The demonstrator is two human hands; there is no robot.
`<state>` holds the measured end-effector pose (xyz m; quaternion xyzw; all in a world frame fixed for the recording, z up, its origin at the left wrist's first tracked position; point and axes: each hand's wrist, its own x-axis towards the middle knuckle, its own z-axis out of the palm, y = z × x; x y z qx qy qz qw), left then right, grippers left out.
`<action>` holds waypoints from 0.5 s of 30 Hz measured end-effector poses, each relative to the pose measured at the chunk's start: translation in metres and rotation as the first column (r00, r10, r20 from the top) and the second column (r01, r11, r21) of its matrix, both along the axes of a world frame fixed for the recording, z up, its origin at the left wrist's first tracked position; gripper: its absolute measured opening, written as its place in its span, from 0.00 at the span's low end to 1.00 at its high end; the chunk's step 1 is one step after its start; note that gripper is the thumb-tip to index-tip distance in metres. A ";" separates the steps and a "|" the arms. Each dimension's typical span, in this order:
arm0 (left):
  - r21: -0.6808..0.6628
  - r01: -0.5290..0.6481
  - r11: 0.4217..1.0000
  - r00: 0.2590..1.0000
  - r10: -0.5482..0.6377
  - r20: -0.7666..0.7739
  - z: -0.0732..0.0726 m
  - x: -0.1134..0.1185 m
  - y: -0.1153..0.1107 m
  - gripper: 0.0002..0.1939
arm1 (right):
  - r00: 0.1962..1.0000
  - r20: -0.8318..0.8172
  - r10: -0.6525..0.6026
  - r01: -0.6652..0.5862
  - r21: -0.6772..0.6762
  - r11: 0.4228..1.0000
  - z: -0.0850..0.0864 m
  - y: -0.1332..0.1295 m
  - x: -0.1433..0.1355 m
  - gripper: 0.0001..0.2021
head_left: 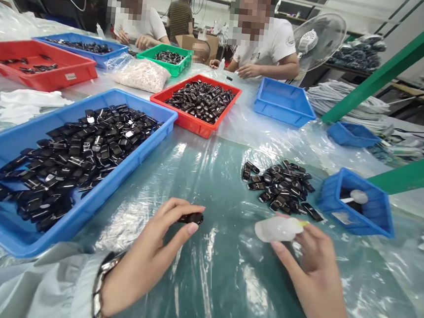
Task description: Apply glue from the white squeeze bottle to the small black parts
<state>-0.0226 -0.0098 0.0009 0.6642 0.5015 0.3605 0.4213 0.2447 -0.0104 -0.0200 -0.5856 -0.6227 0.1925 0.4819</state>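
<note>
Between the thumb and fingers of my left hand point(154, 253) is a small glossy black plastic piece point(191, 218), pinched just above the table. My right hand point(314, 267) grips a small white squeeze bottle point(278, 229) lying sideways, its rounded base toward the left and a yellowish part by my fingers. Beyond the bottle lies a loose pile of similar black pieces point(282, 185) on the green, plastic-covered table point(220, 278). To the left of my left hand stands a large blue tray point(137, 160) heaped with more black pieces.
A red tray point(196, 128) of black pieces sits ahead. On the right, a small blue bin point(358, 224) holds a white-topped item. Farther back are another blue bin point(285, 103), a red tray point(37, 77) and a bag of pale bits point(141, 75). Co-workers sit across the table.
</note>
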 end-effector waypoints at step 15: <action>0.032 0.126 0.992 0.992 -0.126 0.006 -0.001 0.003 -0.004 0.13 | 0.843 0.256 0.473 -0.448 -0.155 0.881 0.000 0.002 -0.083 0.11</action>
